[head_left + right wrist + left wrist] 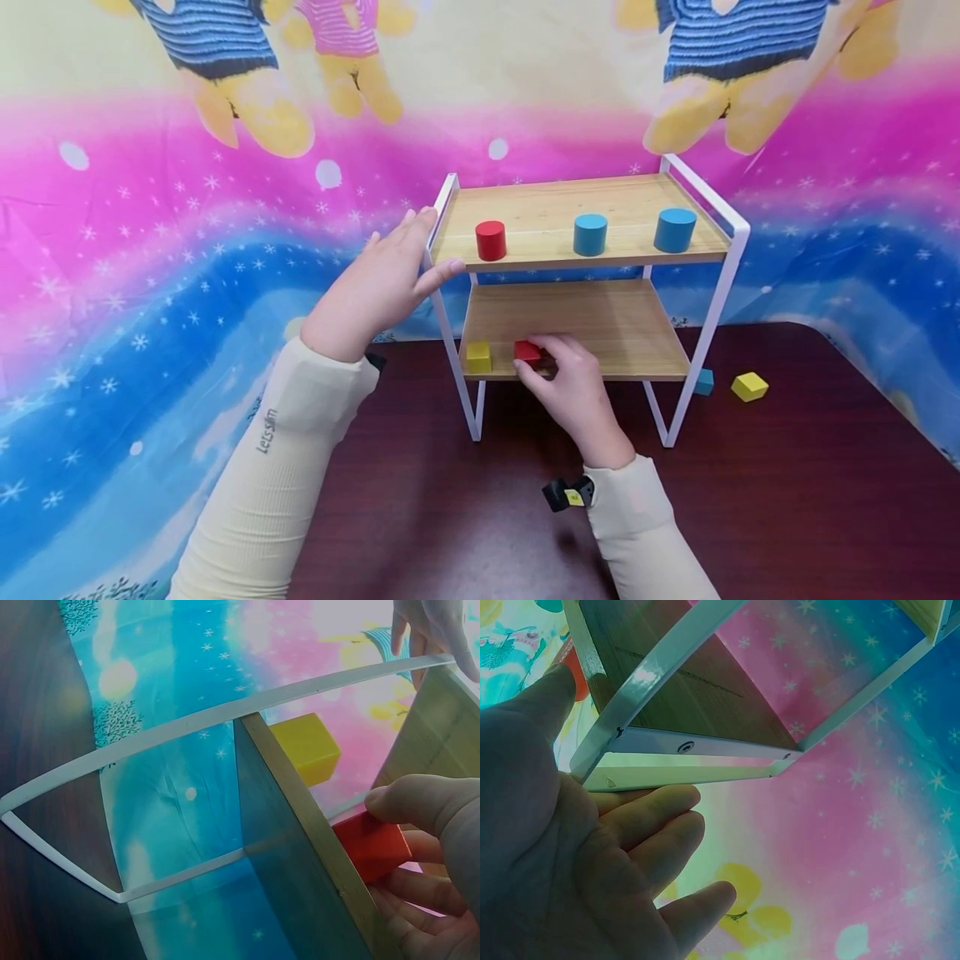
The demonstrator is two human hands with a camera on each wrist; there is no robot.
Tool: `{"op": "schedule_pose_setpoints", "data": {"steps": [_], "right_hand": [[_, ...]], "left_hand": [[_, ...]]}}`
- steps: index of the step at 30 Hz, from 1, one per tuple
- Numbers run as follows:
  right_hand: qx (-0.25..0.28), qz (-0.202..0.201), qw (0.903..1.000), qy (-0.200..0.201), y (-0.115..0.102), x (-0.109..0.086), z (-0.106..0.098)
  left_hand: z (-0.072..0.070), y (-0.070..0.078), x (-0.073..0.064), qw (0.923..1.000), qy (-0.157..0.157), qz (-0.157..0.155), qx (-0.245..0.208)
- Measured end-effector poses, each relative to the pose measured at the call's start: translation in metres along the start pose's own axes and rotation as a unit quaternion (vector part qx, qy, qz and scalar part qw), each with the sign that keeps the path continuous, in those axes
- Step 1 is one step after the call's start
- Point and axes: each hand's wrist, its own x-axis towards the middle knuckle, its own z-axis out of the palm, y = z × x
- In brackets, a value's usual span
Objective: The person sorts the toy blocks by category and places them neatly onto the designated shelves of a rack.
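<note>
My right hand (pixel 566 387) pinches a red cube (pixel 527 352) between thumb and fingers at the front edge of the lower shelf (pixel 585 312). In the right wrist view the thumb lies on one face of the cube, with fingers on the opposite side. A yellow cube (pixel 478 357) sits to its left on the same shelf. My left hand (pixel 375 287) is at the upper left corner of the white-framed rack (pixel 447 321), its fingers straight along the side. The left wrist view has these fingers beside the white frame bar (pixel 679 777), thumb near the front corner.
On the upper shelf (pixel 555 200) stand a red cylinder (pixel 491 242) and two blue cylinders (pixel 590 235). Right of the rack, a blue block (pixel 703 382) and a yellow block (pixel 750 387) lie on the dark table (pixel 825 500). A patterned cloth (pixel 150 275) hangs behind.
</note>
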Motion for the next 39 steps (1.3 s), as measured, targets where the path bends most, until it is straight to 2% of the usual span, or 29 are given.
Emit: {"op": "schedule_pose_setpoints", "data": {"steps": [9,24,39], "right_hand": [[0.0,-0.003,1.0,-0.002,0.0006,0.0024,0.0026],[0.006,0.017,0.9998,-0.002,-0.0002,0.0021,0.0041],[0.018,0.013,0.9998,-0.001,0.002,-0.0003,0.003]], "left_hand": [[0.0004,-0.0004,-0.0004,1.0,0.005,0.006,0.0],[-0.0001,0.0007,-0.0005,1.0,0.003,0.003,-0.001],[0.0,0.0004,-0.0001,1.0,0.003,0.008,-0.001]]}}
